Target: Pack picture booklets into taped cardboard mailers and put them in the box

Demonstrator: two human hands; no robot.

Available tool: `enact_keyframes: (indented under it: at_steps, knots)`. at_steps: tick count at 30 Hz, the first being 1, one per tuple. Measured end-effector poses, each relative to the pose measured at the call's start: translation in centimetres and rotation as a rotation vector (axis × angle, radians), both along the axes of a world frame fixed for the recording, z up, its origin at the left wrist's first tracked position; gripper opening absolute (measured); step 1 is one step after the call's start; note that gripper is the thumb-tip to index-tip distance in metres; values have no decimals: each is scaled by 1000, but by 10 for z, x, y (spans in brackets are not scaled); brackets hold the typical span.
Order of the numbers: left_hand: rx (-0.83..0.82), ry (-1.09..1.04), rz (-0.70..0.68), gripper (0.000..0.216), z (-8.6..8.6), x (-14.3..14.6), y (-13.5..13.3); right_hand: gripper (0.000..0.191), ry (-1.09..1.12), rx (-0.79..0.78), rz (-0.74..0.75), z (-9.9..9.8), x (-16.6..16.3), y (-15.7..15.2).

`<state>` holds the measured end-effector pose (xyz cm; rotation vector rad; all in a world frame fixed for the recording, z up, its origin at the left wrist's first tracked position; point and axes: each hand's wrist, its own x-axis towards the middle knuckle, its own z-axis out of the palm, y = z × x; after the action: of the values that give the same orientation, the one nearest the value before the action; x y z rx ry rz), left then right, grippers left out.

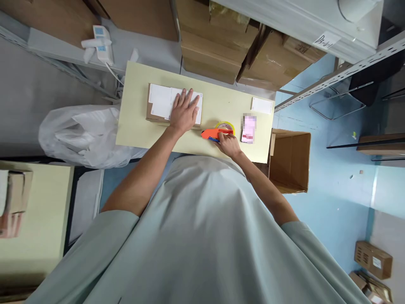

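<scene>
My left hand (184, 113) lies flat, fingers spread, on top of a small cardboard box (149, 110). White paper labels (160, 101) cover much of the box's top, and the hand hides part of them. To the right of the box, my right hand (229, 145) is wrapped round an orange tape dispenser (210, 134). A roll of tape with a yellow rim (233, 126) shows on the dispenser's far side. The dispenser's front end points left, close to the box's near right corner.
On the pale table (133, 101) a phone (249, 128) and a stack of white labels (262, 105) lie to the right. An open carton (290, 160) stands beyond the table's right edge. Larger cartons (211, 55) line the back. A white plastic bag (79, 135) sits at left.
</scene>
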<state>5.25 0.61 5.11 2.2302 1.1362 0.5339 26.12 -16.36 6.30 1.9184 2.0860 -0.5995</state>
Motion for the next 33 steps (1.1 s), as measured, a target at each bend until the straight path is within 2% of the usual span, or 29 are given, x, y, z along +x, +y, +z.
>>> enact_keyframes:
  at_steps: [8,13,26,33]
  knots:
    - [53,0,-15,66,3,0,-1,52,-103,147,42,-19,-7,1]
    - [55,-17,-9,64,5,0,-3,48,-155,211,53,-24,-10,-1]
    - [82,21,-21,62,8,-2,-7,48,-178,196,80,-28,-19,1]
    - [53,72,34,61,15,-3,-6,48,-149,116,110,-14,-27,-2]
